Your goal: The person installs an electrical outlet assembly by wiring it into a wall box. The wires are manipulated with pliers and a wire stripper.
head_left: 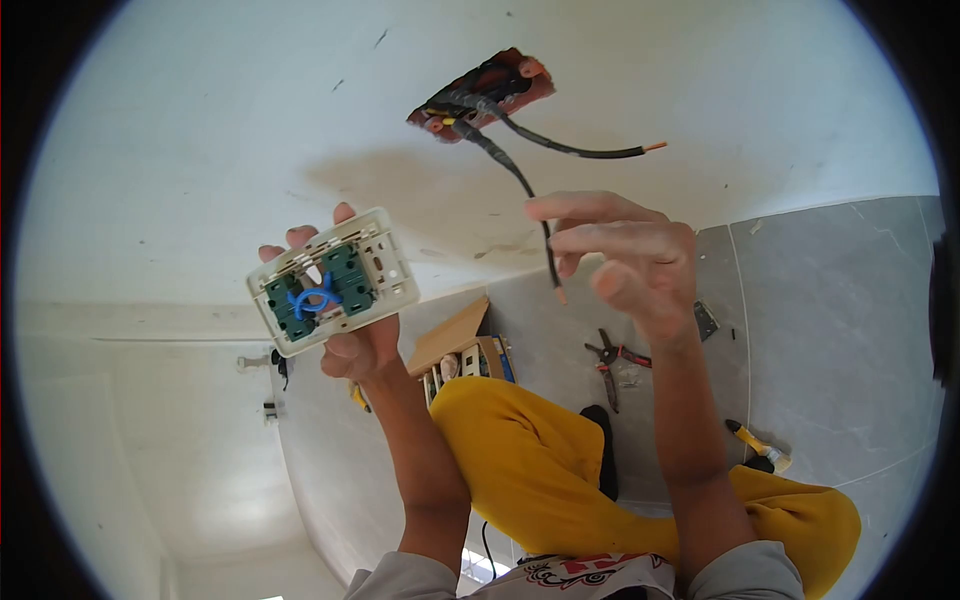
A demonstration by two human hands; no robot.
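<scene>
My left hand [368,350] grips a white wall switch plate [400,285] by its edges, its back turned toward me. Green modules [348,275] sit in the plate, and a short blue wire [318,296] loops between them. From a recessed wall box [535,75] come two black cables, the upper cable [590,153] ending in bare copper. The lower cable [515,170] hangs down past the fingertips of my right hand [645,265], its copper end just below them. That hand is open, fingers bent and thumb apart.
On the grey tiled floor [820,280] lie red-handled pliers [607,365] and a yellow-handled brush [760,445]. An opened cardboard box [450,335] with parts in it stands by the wall, beside my bent knee [490,410].
</scene>
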